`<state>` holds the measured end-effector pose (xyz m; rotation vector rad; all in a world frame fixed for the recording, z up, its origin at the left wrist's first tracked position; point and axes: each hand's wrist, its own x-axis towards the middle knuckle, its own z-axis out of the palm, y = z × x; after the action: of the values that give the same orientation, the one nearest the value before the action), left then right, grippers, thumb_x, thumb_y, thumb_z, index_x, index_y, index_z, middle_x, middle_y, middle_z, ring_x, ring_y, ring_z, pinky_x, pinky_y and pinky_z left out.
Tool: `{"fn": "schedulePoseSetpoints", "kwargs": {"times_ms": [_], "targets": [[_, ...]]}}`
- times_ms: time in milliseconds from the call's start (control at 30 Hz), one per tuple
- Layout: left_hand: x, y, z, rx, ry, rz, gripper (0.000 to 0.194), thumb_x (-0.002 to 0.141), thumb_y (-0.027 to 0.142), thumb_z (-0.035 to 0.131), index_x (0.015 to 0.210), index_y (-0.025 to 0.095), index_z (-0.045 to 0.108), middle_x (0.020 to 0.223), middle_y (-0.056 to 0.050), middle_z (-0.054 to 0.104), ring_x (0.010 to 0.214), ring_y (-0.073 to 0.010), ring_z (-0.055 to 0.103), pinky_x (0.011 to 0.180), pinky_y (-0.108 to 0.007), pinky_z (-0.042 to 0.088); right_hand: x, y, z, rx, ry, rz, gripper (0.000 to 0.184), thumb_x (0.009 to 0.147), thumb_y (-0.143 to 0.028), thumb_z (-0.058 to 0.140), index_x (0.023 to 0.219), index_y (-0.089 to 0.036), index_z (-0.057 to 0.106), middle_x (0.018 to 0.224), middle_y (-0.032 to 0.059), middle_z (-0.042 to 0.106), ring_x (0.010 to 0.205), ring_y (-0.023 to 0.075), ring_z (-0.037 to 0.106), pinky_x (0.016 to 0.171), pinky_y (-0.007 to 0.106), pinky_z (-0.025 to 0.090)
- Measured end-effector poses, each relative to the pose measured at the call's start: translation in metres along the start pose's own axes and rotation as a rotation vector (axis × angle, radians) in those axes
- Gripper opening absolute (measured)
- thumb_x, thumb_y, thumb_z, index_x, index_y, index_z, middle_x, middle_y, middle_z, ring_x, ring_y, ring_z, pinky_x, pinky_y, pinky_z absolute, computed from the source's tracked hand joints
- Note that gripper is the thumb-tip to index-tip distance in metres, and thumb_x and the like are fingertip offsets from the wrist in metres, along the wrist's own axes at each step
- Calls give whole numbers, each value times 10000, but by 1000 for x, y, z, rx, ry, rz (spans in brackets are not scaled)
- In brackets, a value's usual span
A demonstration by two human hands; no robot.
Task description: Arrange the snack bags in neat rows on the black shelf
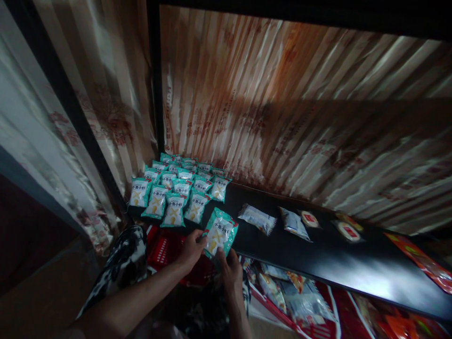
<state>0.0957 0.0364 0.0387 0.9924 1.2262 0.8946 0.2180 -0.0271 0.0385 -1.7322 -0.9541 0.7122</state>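
Observation:
A teal and white snack bag [219,234] is held between my two hands, just in front of the shelf edge. My left hand [193,247] pinches its left side. With the thumb on its front, my right hand [229,264] grips the lower right part. Several matching snack bags [175,209] stand in rows on the left end of the black shelf [275,243], their printed fronts facing me. To the right of the held bag, a white and blue packet [257,218] lies flat on the shelf.
Farther right on the shelf are another white packet [294,223], small round-labelled packets [349,231] and a long red package [423,261]. Below are a red basket [163,249] and a bag of assorted snacks [300,296]. Black frame posts [155,80] and a patterned curtain [282,108] stand behind.

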Motion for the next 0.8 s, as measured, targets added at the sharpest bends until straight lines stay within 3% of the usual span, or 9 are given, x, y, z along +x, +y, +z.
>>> {"fn": "schedulePoseSetpoints", "kwargs": {"times_ms": [133, 300, 533, 800], "targets": [[8, -1, 3, 72, -16, 6, 258, 777, 250, 559, 1012, 150, 594, 1019, -82, 638, 860, -184, 623, 543, -193, 474, 13, -5, -4, -51, -56, 8, 531, 731, -632, 524, 931, -156, 651, 849, 92, 718, 780, 248, 653, 666, 291, 479], [16, 1, 8, 169, 39, 33, 442, 799, 147, 519, 1238, 180, 489, 1122, -95, 612, 966, -175, 611, 760, -246, 502, 25, -8, -7, -181, -19, -21, 499, 746, -627, 490, 863, -170, 651, 783, 82, 712, 724, 243, 643, 626, 283, 452], [16, 13, 17, 207, 20, 169, 447, 773, 88, 481, 1212, 169, 507, 1205, -101, 601, 1137, -199, 548, 979, -331, 416, 42, -10, -9, -193, -55, -26, 491, 758, -596, 450, 904, -166, 637, 865, 106, 714, 799, 252, 649, 683, 292, 456], [24, 19, 28, 195, -28, 147, 507, 793, 148, 480, 1298, 133, 439, 1303, -129, 540, 1203, -209, 508, 994, -316, 411, 61, -10, -10, -181, -49, -15, 486, 743, -565, 471, 942, -155, 641, 846, 102, 712, 786, 257, 650, 674, 303, 455]]}}
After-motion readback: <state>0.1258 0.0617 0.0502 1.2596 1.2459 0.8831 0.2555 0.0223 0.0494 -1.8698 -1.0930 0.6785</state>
